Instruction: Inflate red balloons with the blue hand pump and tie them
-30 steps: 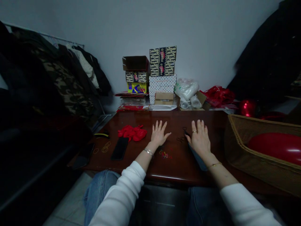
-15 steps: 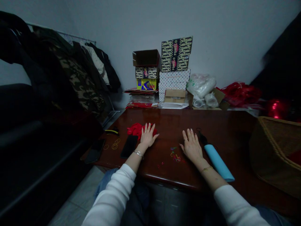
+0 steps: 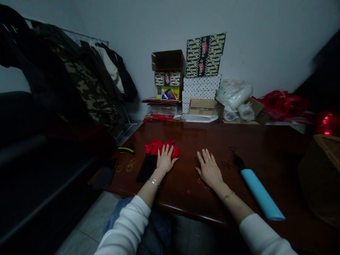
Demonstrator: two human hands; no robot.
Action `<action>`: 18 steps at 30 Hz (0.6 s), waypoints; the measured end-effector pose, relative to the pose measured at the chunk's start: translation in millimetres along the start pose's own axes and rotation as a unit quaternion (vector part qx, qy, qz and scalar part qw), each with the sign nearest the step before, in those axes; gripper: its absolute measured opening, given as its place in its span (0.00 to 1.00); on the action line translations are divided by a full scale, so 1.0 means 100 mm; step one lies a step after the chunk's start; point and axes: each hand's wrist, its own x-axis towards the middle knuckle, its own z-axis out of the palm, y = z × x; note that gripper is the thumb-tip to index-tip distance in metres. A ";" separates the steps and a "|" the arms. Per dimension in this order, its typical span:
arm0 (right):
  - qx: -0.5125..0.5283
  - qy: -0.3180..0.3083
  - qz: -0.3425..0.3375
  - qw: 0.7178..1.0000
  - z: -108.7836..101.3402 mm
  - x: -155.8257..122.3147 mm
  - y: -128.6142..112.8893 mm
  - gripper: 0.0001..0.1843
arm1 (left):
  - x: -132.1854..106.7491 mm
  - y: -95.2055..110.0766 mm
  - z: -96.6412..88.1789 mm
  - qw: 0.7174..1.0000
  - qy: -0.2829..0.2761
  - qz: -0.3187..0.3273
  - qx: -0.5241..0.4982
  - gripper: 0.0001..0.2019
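Observation:
My left hand (image 3: 165, 161) lies with fingers spread, its fingertips over the edge of a crumpled red cloth (image 3: 154, 146). Just left of that wrist is a black phone (image 3: 146, 169). My right hand (image 3: 209, 170) is flat, palm down, fingers stretched out and nothing gripped. Partly hidden under it are small colourful bands or clips (image 3: 204, 185), too small to tell which. Further right rests a light blue cylinder (image 3: 261, 194) with a dark end and a black cord (image 3: 230, 163). Both hands appear to touch the tabletop or hover close above it.
The brown glossy table (image 3: 183, 198) also carries yellow rubber bands (image 3: 130, 165), a second dark phone-like object (image 3: 105, 174) and a black-and-yellow item (image 3: 126, 150) at left. A wicker basket (image 3: 328, 148) stands right. Stacked boxes (image 3: 200, 85) and plastic bags (image 3: 233, 94) line the back.
My right hand has shifted left, now covering part of the small colourful pieces. The view has turned slightly left, so the blue cylinder and basket sit further right. My left hand stays by the red cloth.

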 end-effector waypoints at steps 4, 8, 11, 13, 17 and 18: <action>0.012 -0.002 -0.001 1.000 0.01 0.03 -0.04 0.37 | -0.01 0.04 0.04 1.000 -0.003 0.001 -0.002 0.25; 0.019 -0.007 -0.001 1.000 -0.01 0.03 -0.08 0.36 | -0.01 0.08 0.01 1.000 -0.004 -0.004 -0.009 0.22; 0.024 -0.010 0.001 1.000 -0.03 0.02 -0.11 0.36 | 0.00 0.12 -0.07 1.000 0.001 -0.006 -0.028 0.22; 0.029 -0.009 0.000 1.000 -0.05 0.03 -0.14 0.36 | 0.02 0.16 -0.15 0.999 0.012 -0.006 -0.053 0.23; 0.051 -0.003 0.009 0.999 -0.12 0.07 -0.21 0.36 | 0.06 0.28 -0.35 0.987 0.034 0.008 -0.155 0.23; 0.058 -0.003 0.011 0.998 -0.14 0.09 -0.24 0.36 | 0.06 0.31 -0.40 0.981 0.038 0.012 -0.188 0.23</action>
